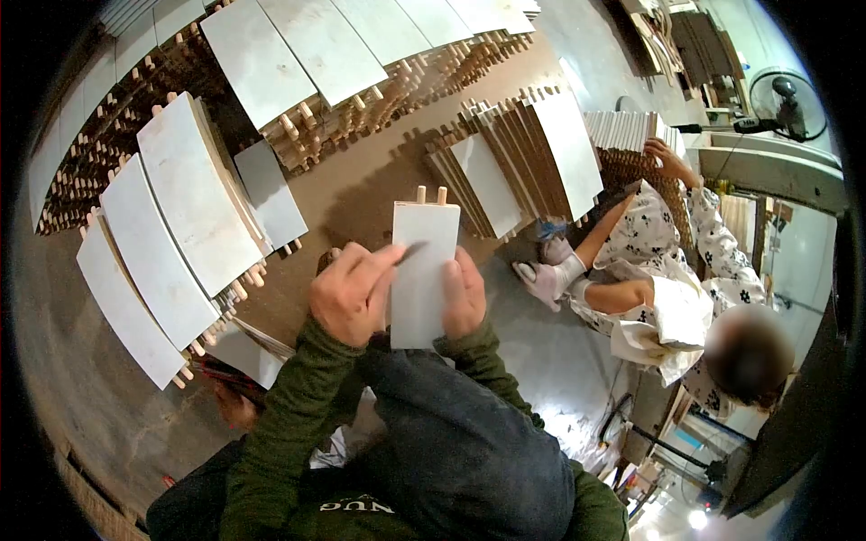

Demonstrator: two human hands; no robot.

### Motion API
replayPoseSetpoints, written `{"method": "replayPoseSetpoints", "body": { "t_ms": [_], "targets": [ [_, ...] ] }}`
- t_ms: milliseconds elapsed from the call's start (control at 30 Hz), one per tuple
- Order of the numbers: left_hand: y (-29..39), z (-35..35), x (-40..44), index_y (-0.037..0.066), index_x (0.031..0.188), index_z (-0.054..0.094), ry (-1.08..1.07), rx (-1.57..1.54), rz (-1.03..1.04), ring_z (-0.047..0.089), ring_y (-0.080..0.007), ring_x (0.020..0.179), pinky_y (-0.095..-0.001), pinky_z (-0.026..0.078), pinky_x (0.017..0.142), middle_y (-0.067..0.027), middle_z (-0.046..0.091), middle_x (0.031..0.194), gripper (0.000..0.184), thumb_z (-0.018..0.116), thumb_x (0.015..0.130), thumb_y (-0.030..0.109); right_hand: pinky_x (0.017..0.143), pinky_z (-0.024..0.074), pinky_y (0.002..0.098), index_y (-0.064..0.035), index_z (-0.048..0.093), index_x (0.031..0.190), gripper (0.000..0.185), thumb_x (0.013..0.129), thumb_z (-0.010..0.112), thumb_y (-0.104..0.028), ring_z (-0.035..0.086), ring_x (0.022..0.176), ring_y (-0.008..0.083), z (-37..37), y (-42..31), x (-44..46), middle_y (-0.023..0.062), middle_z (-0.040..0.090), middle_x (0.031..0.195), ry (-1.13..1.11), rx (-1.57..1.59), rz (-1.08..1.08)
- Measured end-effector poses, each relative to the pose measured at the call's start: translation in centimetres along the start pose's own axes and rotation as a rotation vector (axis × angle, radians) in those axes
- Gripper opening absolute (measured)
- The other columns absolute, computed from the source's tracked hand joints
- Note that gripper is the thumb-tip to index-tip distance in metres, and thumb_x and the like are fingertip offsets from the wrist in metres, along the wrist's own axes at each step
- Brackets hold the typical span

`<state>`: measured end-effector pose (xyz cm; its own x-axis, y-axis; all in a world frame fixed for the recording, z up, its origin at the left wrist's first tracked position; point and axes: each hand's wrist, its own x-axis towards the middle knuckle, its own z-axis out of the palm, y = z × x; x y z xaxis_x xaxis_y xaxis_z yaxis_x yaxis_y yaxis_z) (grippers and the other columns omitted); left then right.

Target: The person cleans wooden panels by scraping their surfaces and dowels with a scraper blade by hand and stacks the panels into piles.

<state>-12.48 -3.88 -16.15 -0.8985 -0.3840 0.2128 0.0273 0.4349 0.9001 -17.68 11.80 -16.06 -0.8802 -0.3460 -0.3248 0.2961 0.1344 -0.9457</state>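
A narrow white panel [424, 288] with two wooden dowels at its far end is held up in front of my body. My right hand [463, 293] is closed on its right edge, the thumb lying on the white face. From the left side, my left hand [350, 293] reaches to the panel with its fingers curled and pinched together. A small dark, blurred sliver [413, 252] shows at its fingertips over the panel's face; whether it is a thin tool or a shadow is unclear.
Stacks of white dowelled panels [198, 194] stand to the left, with more rows [298, 54] behind. Another stack [514, 167] is ahead right. A seated co-worker [649, 261] at the right rests a hand on a panel pile [622, 131]. A fan [787, 104] stands beyond.
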Motion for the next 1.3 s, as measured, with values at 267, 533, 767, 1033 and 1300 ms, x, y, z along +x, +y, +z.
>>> {"method": "replayPoseSetpoints", "body": {
  "t_ms": [267, 533, 767, 1033, 1300],
  "targets": [
    [-0.4, -0.2, -0.7, 0.007, 0.101, 0.062, 0.010, 0.035, -0.023, 0.055, -0.0274, 0.064, -0.0344, 0.045, 0.055, -0.0131, 0.053, 0.075, 0.030, 0.061, 0.072, -0.003, 0.070, 0.0409, 0.0259, -0.0004, 0.050, 0.106, 0.032, 0.094, 0.039, -0.028, 0.050, 0.077, 0.0101, 0.3, 0.7, 0.1, 0.0044, 0.056, 0.086, 0.018, 0.008, 0.012],
    [-0.7, 0.2, -2.2, 0.010, 0.099, 0.065, -0.094, 0.113, 0.082, 0.054, -0.0235, 0.057, -0.0328, 0.045, 0.052, -0.0082, 0.047, 0.066, 0.032, 0.064, 0.069, 0.001, 0.071, 0.0407, 0.0270, -0.0003, 0.052, 0.106, 0.033, 0.093, 0.039, -0.027, 0.051, 0.076, 0.0115, 0.3, 0.2, 0.1, 0.0044, 0.057, 0.085, 0.050, -0.101, 0.096],
    [-2.7, -1.8, -1.1, 0.004, 0.105, 0.060, 0.103, -0.426, -0.381, 0.052, -0.0103, 0.069, -0.0222, 0.043, 0.061, -0.0034, 0.057, 0.083, 0.024, 0.056, 0.081, 0.002, 0.075, 0.0396, 0.0260, 0.0010, 0.050, 0.111, 0.034, 0.093, 0.039, -0.025, 0.050, 0.083, 0.0107, 0.1, 0.8, 0.2, 0.0062, 0.057, 0.093, 0.002, -0.100, 0.002],
    [-4.7, -1.7, -4.0, 0.002, 0.111, 0.049, 0.130, -1.091, -0.718, 0.056, -0.0117, 0.068, -0.0267, 0.049, 0.063, -0.0048, 0.057, 0.085, 0.025, 0.047, 0.089, 0.013, 0.080, 0.0401, 0.0257, 0.0038, 0.044, 0.121, 0.038, 0.094, 0.039, -0.023, 0.051, 0.091, 0.0128, -0.5, 2.0, 0.5, 0.0074, 0.056, 0.105, -0.055, 0.073, -0.031],
    [-3.9, -1.1, -4.8, 0.002, 0.108, 0.045, 0.155, -1.209, -0.811, 0.057, -0.0152, 0.067, -0.0284, 0.048, 0.064, -0.0074, 0.057, 0.079, 0.025, 0.045, 0.088, 0.016, 0.084, 0.0389, 0.0261, 0.0039, 0.045, 0.119, 0.037, 0.094, 0.040, -0.022, 0.051, 0.096, 0.0133, -0.4, 2.1, 0.5, 0.0080, 0.056, 0.107, -0.056, 0.105, -0.071]
  ]
}}
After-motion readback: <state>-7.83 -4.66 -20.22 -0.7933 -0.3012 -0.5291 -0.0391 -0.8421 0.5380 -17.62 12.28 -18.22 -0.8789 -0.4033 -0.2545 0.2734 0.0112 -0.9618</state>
